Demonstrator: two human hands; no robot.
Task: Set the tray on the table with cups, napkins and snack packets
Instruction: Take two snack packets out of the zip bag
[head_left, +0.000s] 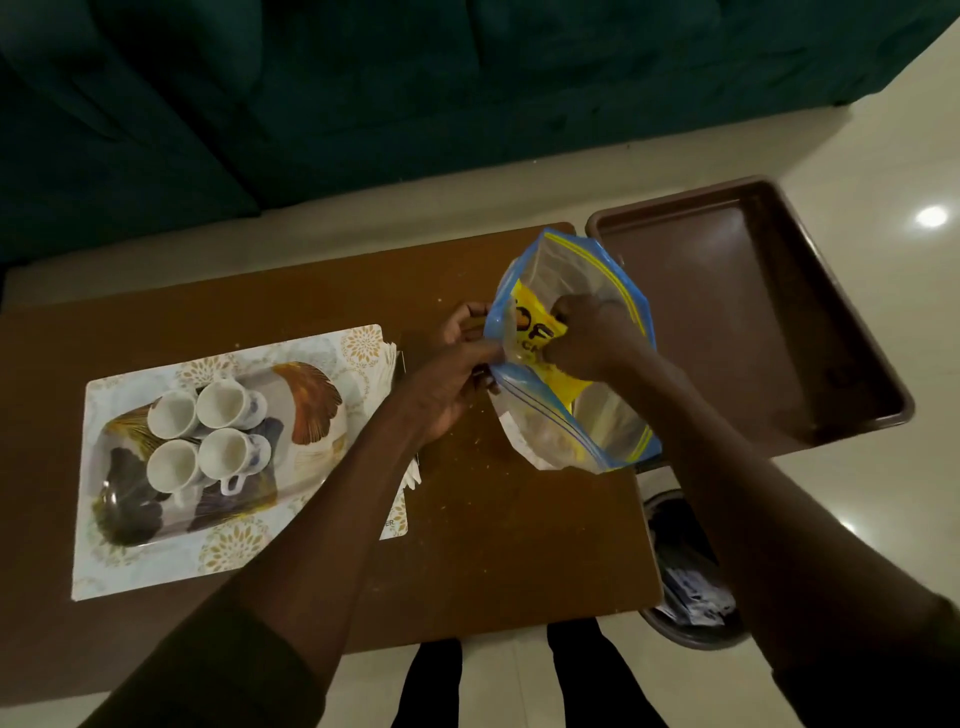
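Crumbs speckle the brown table (311, 312), which stands on pale glossy floor before a dark green sofa (260, 104). On its left, a patterned tray (317, 400) on a floral mat (234, 545) holds four white cups (208, 436). The left hand (447, 379) pinches the rim of a clear zip bag (571, 353); the right hand (587, 338), inside, seems closed on a yellow snack packet (535, 322). A brown tray (753, 312) lies beyond the table's right edge. A dim bin (685, 571) below is hard to make out.
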